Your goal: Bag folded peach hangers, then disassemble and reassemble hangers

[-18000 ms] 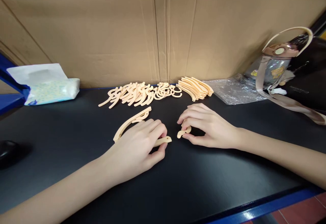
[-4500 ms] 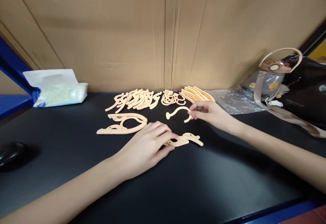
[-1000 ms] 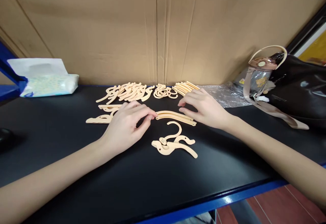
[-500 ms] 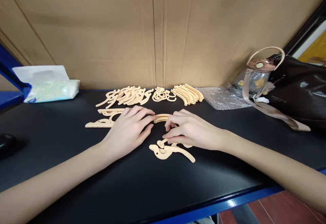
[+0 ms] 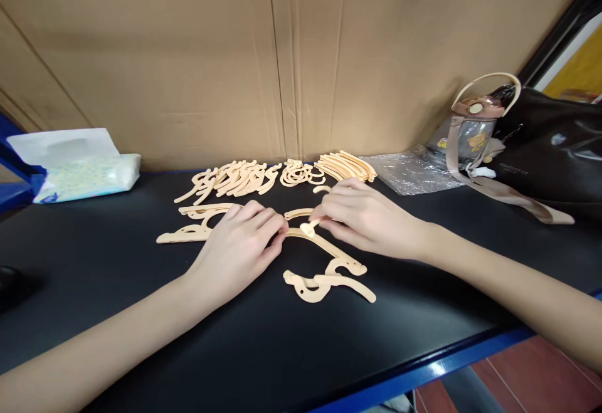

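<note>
Flat pale wooden cut-out pieces lie on a black table [image 5: 235, 350]. My left hand [image 5: 239, 250] rests palm down, its fingertips pinching the left end of a curved wooden strip [image 5: 324, 247]. My right hand [image 5: 362, 219] is closed on a small hook-shaped piece [image 5: 309, 228], whose round end sits on that strip. Just in front lies a scrolled flat piece [image 5: 329, 284]. A finished-looking arched piece [image 5: 192, 225] lies left of my left hand.
Along the cardboard back wall lie rows of spare parts: scrolled pieces [image 5: 230, 178], hooks [image 5: 298, 173] and curved strips [image 5: 345, 165]. A tissue pack [image 5: 75, 168] sits far left; a plastic bag [image 5: 409, 172], a strapped bottle [image 5: 475, 128] and a dark bag [image 5: 555, 150] sit right.
My right hand lifted the hook off the scrolled piece and brought it up onto the curved strip. The strip now lies slanted toward the scrolled piece. My left hand stayed on its end.
</note>
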`<action>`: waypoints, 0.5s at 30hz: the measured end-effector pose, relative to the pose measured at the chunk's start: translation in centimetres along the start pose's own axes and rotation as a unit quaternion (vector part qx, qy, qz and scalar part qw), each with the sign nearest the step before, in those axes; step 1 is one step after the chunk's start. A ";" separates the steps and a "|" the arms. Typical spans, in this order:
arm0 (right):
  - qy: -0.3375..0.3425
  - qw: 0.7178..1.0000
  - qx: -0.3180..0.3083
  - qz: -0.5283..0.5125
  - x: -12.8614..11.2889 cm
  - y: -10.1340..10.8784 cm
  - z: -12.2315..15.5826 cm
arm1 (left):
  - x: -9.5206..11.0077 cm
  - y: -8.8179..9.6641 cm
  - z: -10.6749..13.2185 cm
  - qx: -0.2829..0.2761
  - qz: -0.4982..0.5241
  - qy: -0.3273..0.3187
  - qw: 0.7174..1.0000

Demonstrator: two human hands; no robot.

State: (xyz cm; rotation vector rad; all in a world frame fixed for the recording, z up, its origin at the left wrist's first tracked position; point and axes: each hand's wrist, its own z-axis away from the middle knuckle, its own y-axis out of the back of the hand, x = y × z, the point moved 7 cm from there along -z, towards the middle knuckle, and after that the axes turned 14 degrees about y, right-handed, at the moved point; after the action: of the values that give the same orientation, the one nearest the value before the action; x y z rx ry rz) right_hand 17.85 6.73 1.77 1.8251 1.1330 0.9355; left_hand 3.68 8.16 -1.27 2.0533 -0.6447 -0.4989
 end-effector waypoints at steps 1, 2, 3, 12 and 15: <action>-0.007 1.000 -0.003 0.015 0.5 -0.1 0.2 | 0.0 0.0 0.0 0.001 0.000 0.001 1.000; -0.015 1.000 -0.009 0.026 1.0 -0.4 0.4 | 0.0 0.0 0.0 0.002 0.001 0.003 1.000; -0.025 0.999 -0.016 0.031 1.6 -0.7 0.7 | 0.0 0.1 0.0 0.002 0.006 0.006 1.000; -0.057 0.997 -0.043 0.017 3.1 -2.0 1.5 | -2.4 1.2 0.0 -0.015 0.257 0.190 0.948; -0.053 0.997 -0.045 0.016 2.8 -2.3 1.4 | -3.9 0.9 0.2 -0.012 0.360 0.271 0.893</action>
State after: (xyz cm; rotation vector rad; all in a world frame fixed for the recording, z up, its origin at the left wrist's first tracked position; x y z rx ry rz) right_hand 19.17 9.69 -0.40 1.8025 0.9843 0.8816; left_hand 0.30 10.00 -0.17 1.6459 -0.9623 0.4807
